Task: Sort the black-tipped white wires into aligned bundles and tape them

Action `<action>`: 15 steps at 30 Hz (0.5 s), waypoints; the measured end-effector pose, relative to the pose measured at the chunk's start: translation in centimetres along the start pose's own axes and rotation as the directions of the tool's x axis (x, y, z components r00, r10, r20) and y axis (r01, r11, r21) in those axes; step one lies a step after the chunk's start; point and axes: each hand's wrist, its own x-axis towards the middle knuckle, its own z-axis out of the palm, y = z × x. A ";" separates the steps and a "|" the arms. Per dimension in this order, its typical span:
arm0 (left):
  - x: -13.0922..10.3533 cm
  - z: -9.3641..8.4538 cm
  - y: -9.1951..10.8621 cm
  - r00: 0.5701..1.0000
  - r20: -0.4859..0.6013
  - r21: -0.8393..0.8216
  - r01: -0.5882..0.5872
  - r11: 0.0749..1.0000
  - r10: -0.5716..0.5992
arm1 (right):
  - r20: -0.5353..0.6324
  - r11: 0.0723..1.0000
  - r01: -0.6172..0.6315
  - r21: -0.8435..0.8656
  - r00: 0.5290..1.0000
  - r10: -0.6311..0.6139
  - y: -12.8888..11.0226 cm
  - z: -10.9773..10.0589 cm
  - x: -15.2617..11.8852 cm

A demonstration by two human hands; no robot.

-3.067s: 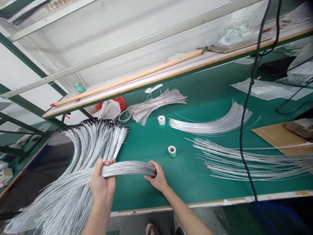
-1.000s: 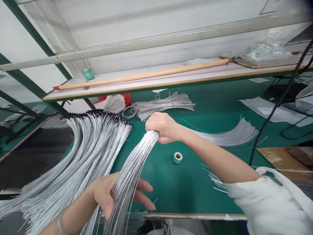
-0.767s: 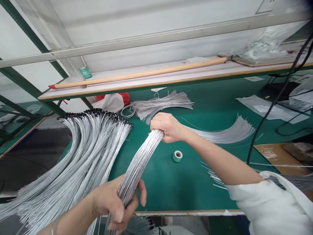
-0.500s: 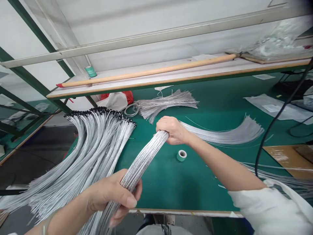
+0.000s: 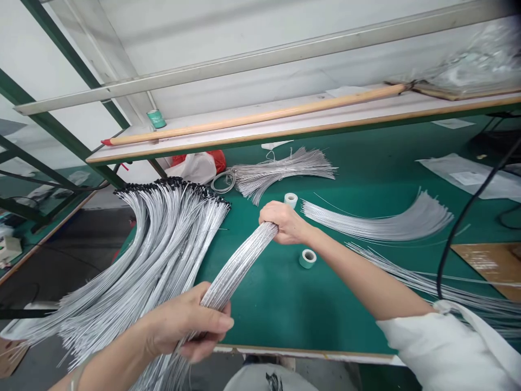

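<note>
A thick bundle of silvery-grey wires [image 5: 240, 266] slants between my two hands above the green tabletop. My left hand [image 5: 199, 320], low in the view, is wrapped round its lower part, and loose wire ends hang below the fingers. My right hand [image 5: 280, 221] is closed round the upper end, hiding that tip of the bundle. Just behind the right hand stands a roll of tape [image 5: 290, 200]; a second tape roll [image 5: 307, 259] sits below the right wrist. At left lies a large heap of wires with black ends [image 5: 175, 244], hanging over the table's edge.
A tied wire bundle [image 5: 285, 171] lies at the back, near a red and white bag [image 5: 199, 165]. Loose wires [image 5: 382, 220] fan out at right, with more [image 5: 431, 288] under my right forearm. A wooden pole [image 5: 260, 115] rests on the shelf. A black cable [image 5: 459, 217] hangs at right.
The view has shifted slightly, so things on the table appear further right. The tape roll behind my right hand now shows. Both hands still grip the wire bundle.
</note>
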 end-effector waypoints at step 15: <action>1.5 0.1 -0.5 0.992 -0.038 -0.044 0.117 0.992 -0.118 | 0.040 0.992 -0.046 -0.120 0.998 0.051 -0.1 0.7 -2.7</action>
